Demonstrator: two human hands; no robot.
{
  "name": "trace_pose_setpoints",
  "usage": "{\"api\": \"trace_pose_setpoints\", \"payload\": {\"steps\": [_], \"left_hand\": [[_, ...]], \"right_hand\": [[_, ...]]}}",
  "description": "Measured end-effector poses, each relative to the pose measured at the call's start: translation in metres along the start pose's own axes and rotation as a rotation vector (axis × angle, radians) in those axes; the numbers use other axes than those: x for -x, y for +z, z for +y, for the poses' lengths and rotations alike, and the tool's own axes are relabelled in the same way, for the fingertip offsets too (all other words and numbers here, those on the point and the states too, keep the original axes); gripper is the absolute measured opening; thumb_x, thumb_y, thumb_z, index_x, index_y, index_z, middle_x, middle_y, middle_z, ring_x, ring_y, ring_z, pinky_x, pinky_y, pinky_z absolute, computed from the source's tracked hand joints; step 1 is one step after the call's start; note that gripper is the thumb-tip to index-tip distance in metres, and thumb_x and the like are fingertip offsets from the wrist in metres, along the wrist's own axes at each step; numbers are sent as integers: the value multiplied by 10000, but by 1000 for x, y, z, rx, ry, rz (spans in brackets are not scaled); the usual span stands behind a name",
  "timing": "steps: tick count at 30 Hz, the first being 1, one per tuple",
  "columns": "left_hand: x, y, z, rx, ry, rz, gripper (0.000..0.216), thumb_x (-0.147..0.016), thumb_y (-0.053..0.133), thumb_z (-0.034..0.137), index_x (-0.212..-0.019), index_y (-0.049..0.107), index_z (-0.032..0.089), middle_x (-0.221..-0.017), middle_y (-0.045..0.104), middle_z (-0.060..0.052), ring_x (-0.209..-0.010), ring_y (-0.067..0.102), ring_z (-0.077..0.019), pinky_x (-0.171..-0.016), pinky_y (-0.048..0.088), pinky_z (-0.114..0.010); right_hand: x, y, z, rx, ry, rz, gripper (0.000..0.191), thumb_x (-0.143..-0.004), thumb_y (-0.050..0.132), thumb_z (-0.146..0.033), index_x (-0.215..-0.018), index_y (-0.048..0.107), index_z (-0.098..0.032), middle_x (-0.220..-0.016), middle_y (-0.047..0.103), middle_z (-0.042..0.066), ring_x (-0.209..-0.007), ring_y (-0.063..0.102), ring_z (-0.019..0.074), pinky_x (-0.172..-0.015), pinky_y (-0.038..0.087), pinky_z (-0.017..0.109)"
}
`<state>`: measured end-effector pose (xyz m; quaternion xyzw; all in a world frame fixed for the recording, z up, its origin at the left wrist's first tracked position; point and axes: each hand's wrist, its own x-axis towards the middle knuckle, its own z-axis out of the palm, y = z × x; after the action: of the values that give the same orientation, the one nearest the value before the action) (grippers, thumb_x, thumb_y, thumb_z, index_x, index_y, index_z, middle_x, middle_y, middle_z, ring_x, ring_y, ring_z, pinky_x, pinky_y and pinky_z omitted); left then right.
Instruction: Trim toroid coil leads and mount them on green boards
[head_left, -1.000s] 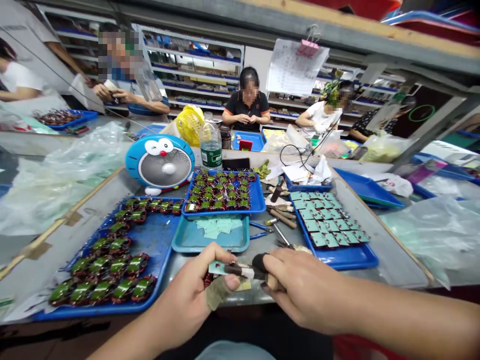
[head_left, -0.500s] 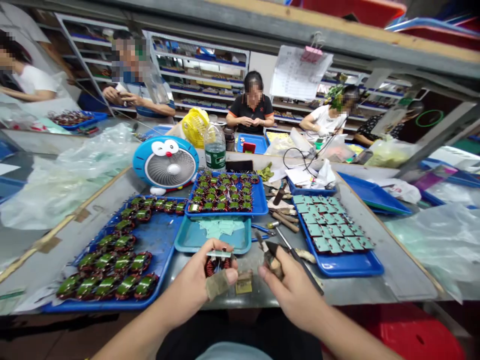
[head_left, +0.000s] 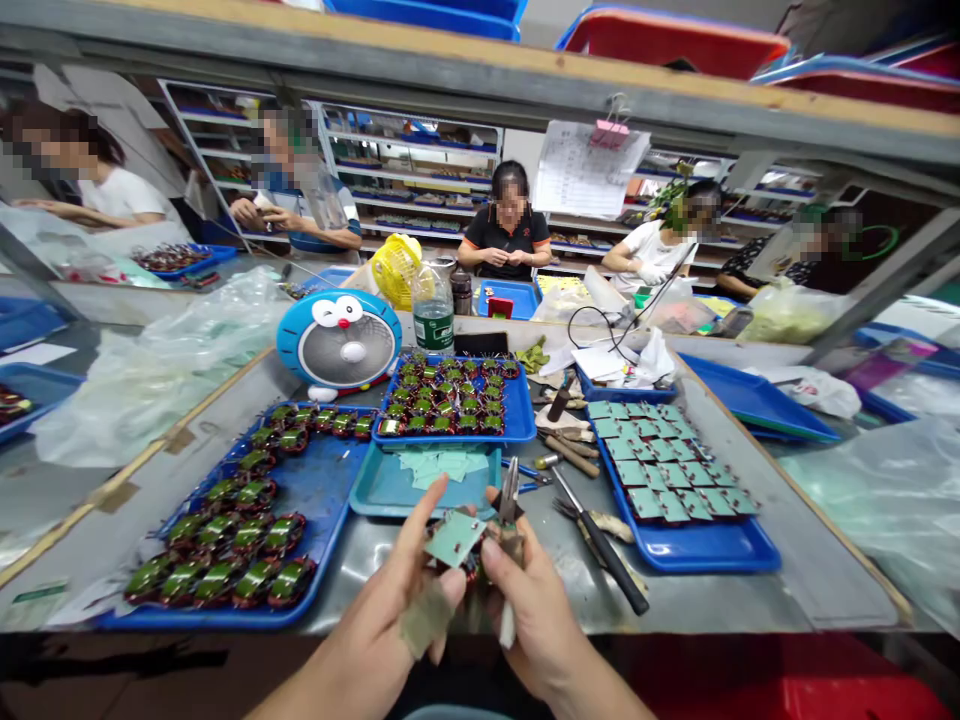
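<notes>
My left hand [head_left: 397, 625] pinches a small wound coil with a green board [head_left: 452, 538] on top, held up over the table's near edge; its thumb is wrapped in tape. My right hand [head_left: 536, 620] is closed round small metal pliers [head_left: 508, 497], whose tips point up right beside the board. Both hands meet in front of the light-blue tray [head_left: 379, 492] of green pads. Left of them a large blue tray [head_left: 315, 500] carries several finished green-topped coils [head_left: 225, 570]. The coil's lower part is hidden between my fingers.
A blue tray of coils [head_left: 517, 400] and a blue tray of green boards [head_left: 697, 545] lie ahead. Loose tools [head_left: 600, 545] rest by the right tray. A blue cartoon fan [head_left: 339, 343], a bottle [head_left: 433, 310] and plastic bags [head_left: 150, 370] stand behind. Other people work at far benches.
Both hands have come together and risen; the coil is now tilted with its green board facing up, and the pliers now touch it instead of being held apart to the right.
</notes>
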<state>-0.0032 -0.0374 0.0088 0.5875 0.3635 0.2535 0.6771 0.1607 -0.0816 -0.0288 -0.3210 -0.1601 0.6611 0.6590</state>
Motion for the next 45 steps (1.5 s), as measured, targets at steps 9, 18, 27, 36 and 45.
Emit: {"api": "trace_pose_setpoints", "payload": {"steps": [9,18,27,36,45], "left_hand": [[-8,14,3,-82,212,197,504,-768,881,453,-1153,640,235,-1522,516,-168,-1291,604,-371,-985,563,-423],[-19,7,13,-98,64,422,658,-656,941,352,-1112,479,247,-911,752,-21,-791,727,-247,-699,566,-325],[-13,-3,16,-202,55,387,791,-729,890,414,-1307,377,245,-1085,770,-92,-860,737,-274,-779,547,-359],[-7,-8,7,-335,105,279,599,-827,807,417,-1316,496,267,-1072,749,-55,-937,699,-285,-830,519,-346],[-3,-15,6,-270,61,6,457,-787,839,425,-1132,614,229,-860,673,9,-748,567,-184,-684,466,-267]], "right_hand": [[3,-8,-1,30,31,112,640,-814,888,-445,-1317,545,-247,-986,769,23,-857,737,200,-752,584,309],[11,-56,25,252,68,267,746,-710,921,-563,-1246,558,-193,-808,742,32,-657,697,212,-487,562,293],[17,-65,24,532,118,223,691,-757,835,-657,-1217,602,-197,-786,718,25,-673,692,225,-550,554,312],[36,-21,-56,1576,-170,-233,435,-984,547,-248,-1418,529,-231,-1173,642,118,-1110,617,285,-1000,498,450],[36,11,-81,1802,-91,-409,81,-910,635,-156,-949,598,-216,-953,649,45,-891,610,226,-770,471,320]]}}
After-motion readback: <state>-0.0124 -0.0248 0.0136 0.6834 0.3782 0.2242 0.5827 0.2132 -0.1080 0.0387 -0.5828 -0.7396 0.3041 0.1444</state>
